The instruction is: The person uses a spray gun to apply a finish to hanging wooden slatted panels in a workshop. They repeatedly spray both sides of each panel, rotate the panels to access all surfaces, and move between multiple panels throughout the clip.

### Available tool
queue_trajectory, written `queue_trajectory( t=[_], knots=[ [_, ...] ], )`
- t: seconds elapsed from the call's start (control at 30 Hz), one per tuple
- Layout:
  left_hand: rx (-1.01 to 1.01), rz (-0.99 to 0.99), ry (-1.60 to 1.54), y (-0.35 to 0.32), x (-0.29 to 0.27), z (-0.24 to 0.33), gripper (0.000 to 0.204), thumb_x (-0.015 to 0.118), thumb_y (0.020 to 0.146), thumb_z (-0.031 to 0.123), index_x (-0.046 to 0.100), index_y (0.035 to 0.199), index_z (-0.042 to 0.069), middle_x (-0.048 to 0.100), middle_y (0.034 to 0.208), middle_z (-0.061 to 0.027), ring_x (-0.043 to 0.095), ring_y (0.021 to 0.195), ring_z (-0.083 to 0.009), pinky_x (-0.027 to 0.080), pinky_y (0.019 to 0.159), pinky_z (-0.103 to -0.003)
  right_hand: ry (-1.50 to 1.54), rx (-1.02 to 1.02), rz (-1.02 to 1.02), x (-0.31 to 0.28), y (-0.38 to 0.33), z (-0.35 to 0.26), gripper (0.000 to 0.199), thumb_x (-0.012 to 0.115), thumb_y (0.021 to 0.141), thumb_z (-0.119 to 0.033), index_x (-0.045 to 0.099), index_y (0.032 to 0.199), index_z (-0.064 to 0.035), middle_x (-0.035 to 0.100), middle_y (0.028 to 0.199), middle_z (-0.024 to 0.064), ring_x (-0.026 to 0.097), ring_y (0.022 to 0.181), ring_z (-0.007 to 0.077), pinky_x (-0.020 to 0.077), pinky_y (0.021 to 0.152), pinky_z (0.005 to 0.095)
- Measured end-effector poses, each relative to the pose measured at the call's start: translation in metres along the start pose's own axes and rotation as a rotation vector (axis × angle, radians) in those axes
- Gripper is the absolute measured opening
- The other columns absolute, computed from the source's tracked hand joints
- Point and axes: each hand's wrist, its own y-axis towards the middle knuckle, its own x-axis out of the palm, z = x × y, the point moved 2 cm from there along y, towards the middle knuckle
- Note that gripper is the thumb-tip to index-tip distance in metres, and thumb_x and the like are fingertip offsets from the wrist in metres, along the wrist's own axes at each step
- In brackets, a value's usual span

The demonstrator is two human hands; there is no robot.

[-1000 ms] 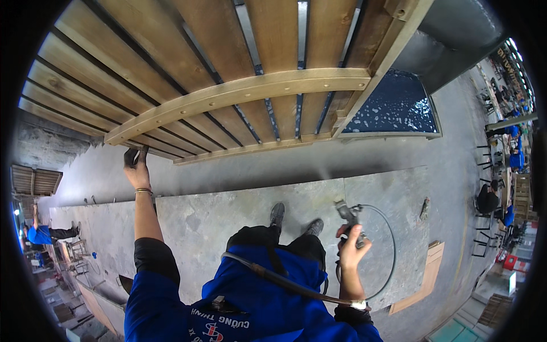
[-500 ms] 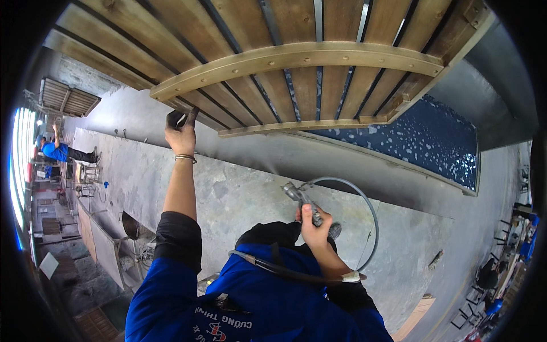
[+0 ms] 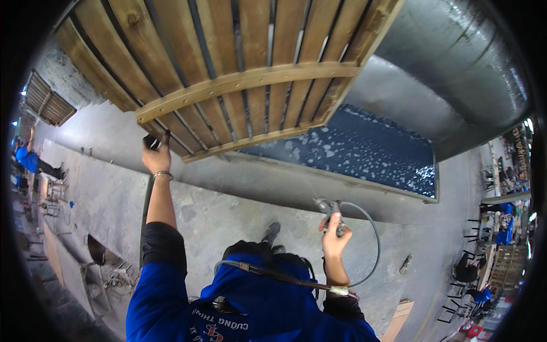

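Note:
My left hand (image 3: 156,155) is closed at the near left corner of a slatted wooden panel (image 3: 228,85), its fingertips dark. The brown panel hangs tilted in front of me, with a curved crossbar studded with fasteners along its slats. In my right hand (image 3: 337,242) is a metal spray gun (image 3: 330,210), its nozzle pointing up and to the left, well apart from the panel. A grey hose (image 3: 376,239) loops from the gun down past my right forearm.
Beyond the panel lies a trough of dark blue, foam-flecked water (image 3: 364,148) with a metal rim (image 3: 342,183) and curved metal wall (image 3: 444,62) behind. Boards (image 3: 399,319) lie on the floor at lower right. Another person in blue (image 3: 25,158) stands far left, near another slatted panel (image 3: 48,98).
The panel has swung left and tilted, and my left hand has moved left and lower with it. My right hand has shifted right with the spray gun; mist at its nozzle no longer shows.

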Motion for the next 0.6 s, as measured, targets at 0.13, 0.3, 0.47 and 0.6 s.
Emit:
queue_trajectory(
  t=[0.13,0.3,0.47,0.6],
  knots=[
    [0.006,0.008,0.002,0.0,-0.002,-0.002,0.054,0.089,0.077,0.046,0.072,0.109,0.006,0.078,0.099,-0.0144,0.075,0.09,-0.0329,0.056,0.084,-0.042,0.154,0.014,0.095,-0.038,0.025,0.004,0.059,0.049,0.108,-0.051,0.064,0.08,-0.0015,0.062,0.064,0.0023,0.047,0.052,0.008,0.0335,0.048,0.0271],
    [-0.005,-0.043,0.058,0.002,-0.003,0.001,0.058,0.088,0.076,0.048,0.071,0.11,0.004,0.078,0.101,-0.0161,0.075,0.091,-0.0332,0.055,0.085,-0.042,0.16,0.032,0.154,-0.06,0.044,0.009,0.06,0.048,0.107,-0.055,0.061,0.079,-0.004,0.061,0.064,0.0024,0.045,0.052,0.0079,0.032,0.048,0.026],
    [0.015,-0.045,0.076,0.003,-0.01,0.0,0.059,0.088,0.076,0.049,0.071,0.11,0.004,0.078,0.102,-0.016,0.074,0.092,-0.0323,0.055,0.085,-0.042,0.089,0.003,0.167,-0.07,0.039,0.01,0.065,0.05,0.104,-0.062,0.059,0.079,-0.0026,0.059,0.063,0.0046,0.04,0.043,0.0081,0.0294,0.04,0.0231],
    [0.036,-0.048,0.075,0.006,-0.011,0.0,0.06,0.089,0.075,0.049,0.071,0.109,0.003,0.077,0.103,-0.0153,0.074,0.092,-0.0303,0.055,0.085,-0.04,0.24,0.012,0.19,-0.076,0.026,-0.011,0.06,0.046,0.11,-0.051,0.061,0.076,-0.0033,0.055,0.063,-0.0024,0.038,0.047,0.0052,0.026,0.045,0.0259]
  ],
)
